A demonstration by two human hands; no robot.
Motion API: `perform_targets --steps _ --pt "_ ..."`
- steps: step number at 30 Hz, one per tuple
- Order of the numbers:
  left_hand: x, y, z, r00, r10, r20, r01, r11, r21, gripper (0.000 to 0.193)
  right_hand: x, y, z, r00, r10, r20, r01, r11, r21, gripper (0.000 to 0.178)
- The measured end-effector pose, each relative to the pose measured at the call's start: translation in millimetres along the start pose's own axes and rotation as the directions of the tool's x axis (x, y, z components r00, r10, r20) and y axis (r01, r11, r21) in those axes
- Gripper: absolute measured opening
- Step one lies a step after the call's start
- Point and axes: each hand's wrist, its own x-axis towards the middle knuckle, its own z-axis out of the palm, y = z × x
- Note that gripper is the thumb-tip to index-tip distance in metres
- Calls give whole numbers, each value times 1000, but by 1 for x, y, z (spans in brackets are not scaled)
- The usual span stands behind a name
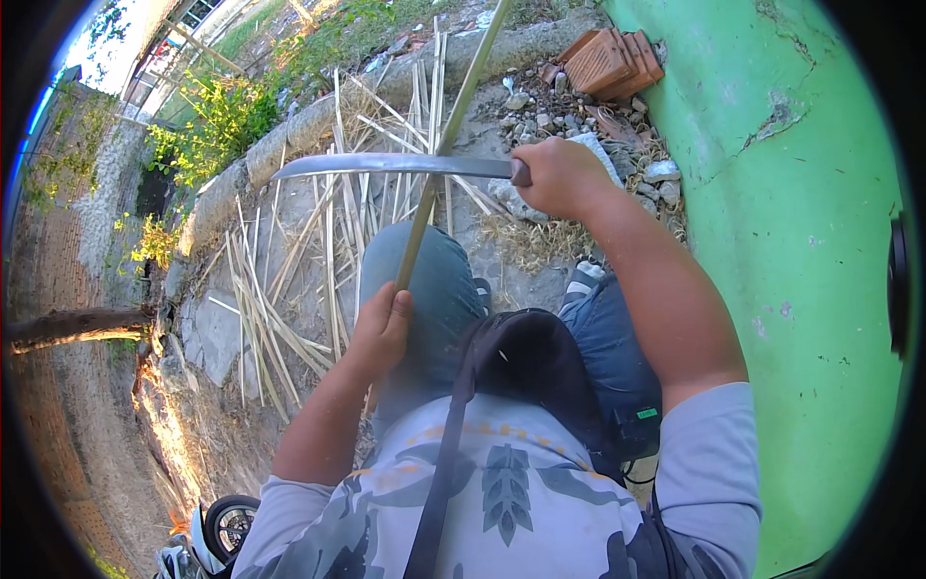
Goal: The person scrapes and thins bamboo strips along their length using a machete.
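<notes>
My right hand (562, 179) is closed round the handle of a machete (386, 164), whose long curved blade points left. The blade lies across a long greenish bamboo strip (421, 224) and touches or nearly touches it; which of the two I cannot tell. Lower down, beside my left knee, my left hand (382, 328) grips that strip, which slants up and away past the top edge. Beyond my knees, many pale split bamboo strips (333, 256) lie loosely crossed on the ground.
A green wall (772, 241) runs along my right. Stacked clay roof tiles (612, 66) and stone rubble (540, 121) lie by it. A low concrete curb (256, 159) edges the ground ahead, with a leafy bush (217, 121) behind. A black bag (540, 376) rests on my lap. At lower left stands a motorbike (227, 531).
</notes>
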Motion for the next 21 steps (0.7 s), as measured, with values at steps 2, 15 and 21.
perform_targets --steps 2,15,21 --pt "-1 -1 0 1000 -7 -13 7 999 -52 37 -4 -10 0 995 -103 15 104 995 -15 15" --pt "-4 7 -1 999 21 33 -21 1000 17 30 -3 2 6 980 -167 -107 164 986 -31 14" --pt "-1 16 -2 999 11 37 -17 985 169 34 6 20 3 989 -15 -147 19 999 26 11"
